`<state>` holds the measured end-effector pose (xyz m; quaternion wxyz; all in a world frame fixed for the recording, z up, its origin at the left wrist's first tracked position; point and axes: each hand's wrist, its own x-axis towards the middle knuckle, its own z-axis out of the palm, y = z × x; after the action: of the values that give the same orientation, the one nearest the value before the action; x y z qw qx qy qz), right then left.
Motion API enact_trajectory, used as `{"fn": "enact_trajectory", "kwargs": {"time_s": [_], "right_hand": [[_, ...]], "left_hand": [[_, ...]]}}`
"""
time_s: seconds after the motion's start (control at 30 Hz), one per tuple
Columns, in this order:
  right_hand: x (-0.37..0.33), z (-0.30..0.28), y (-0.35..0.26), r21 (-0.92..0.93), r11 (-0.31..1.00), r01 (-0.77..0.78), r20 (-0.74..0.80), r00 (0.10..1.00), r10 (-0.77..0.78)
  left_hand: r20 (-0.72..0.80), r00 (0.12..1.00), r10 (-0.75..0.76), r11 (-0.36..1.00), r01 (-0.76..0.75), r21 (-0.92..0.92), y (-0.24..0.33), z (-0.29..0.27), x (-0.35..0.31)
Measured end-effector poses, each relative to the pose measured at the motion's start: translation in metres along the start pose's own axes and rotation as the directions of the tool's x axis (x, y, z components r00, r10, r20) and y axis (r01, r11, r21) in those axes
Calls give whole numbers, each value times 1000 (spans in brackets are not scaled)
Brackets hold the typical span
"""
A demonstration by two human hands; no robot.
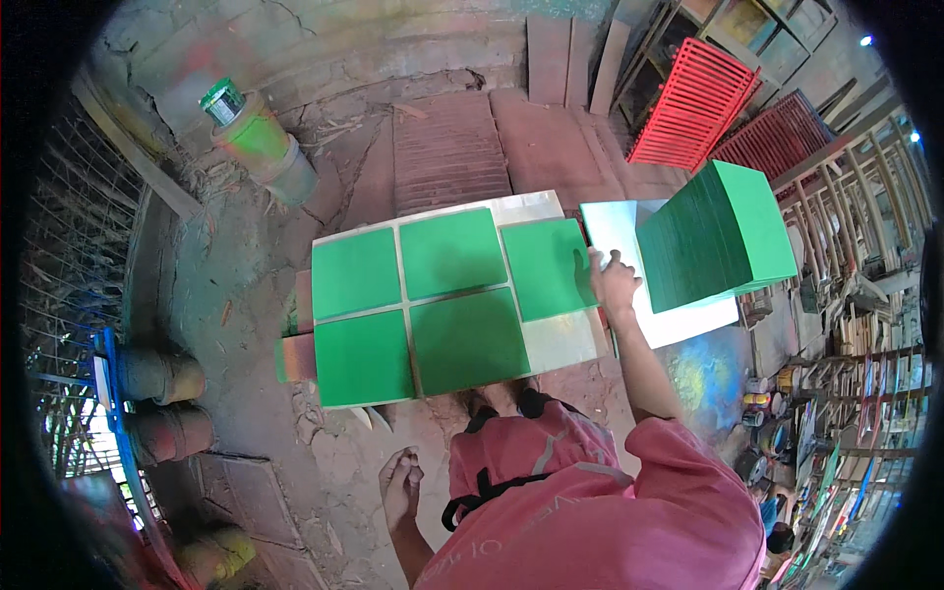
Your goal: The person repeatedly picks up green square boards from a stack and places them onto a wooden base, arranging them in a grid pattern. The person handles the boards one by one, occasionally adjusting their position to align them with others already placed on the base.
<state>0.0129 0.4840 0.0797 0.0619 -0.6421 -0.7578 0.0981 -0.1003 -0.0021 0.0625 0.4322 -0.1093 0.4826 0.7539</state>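
Five square green panels lie on a pale board [562, 346] in front of me, including a near-left panel [362, 359], a middle panel [467, 339] and a far-right panel [546, 270]. My right hand [616, 282] reaches to the right edge of the far-right panel, its fingers apart and touching or just over that edge. Beside it, a tall stack of green panels [723, 231] rests on a white sheet [678, 324]. Low on the left, my left hand [401, 482] hangs away from the board, its fingers curled together with nothing visible in them.
A can with a green rim [223, 101] tops a paint-stained bucket [258, 147] at the far left. Red slatted racks [693, 103] lean at the far right. Along the left stand several buckets [162, 377] by a blue bar [116, 423]. Paint cans [757, 400] cluster at right.
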Motion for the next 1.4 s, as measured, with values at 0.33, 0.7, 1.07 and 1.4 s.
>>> {"fn": "enact_trajectory", "kwargs": {"time_s": [0.33, 0.7, 1.07, 1.4], "right_hand": [[-109, -63, 103, 864, -171, -474, 465, 880, -93], [-157, -77, 120, 524, -780, -343, 394, 909, -135], [-164, -54, 248, 826, -470, -311, 364, 931, 23], [-147, 70, 475, 713, 156, -683, 670, 730, 137]], "left_hand": [[137, 983, -124, 989, 112, 97, 6, 14, 18], [311, 924, -224, 943, 126, 307, 2, 98, 37], [325, 904, -276, 875, 97, 474, -78, 170, 8], [107, 969, -221, 829, 129, 544, -229, 211, -42]]}}
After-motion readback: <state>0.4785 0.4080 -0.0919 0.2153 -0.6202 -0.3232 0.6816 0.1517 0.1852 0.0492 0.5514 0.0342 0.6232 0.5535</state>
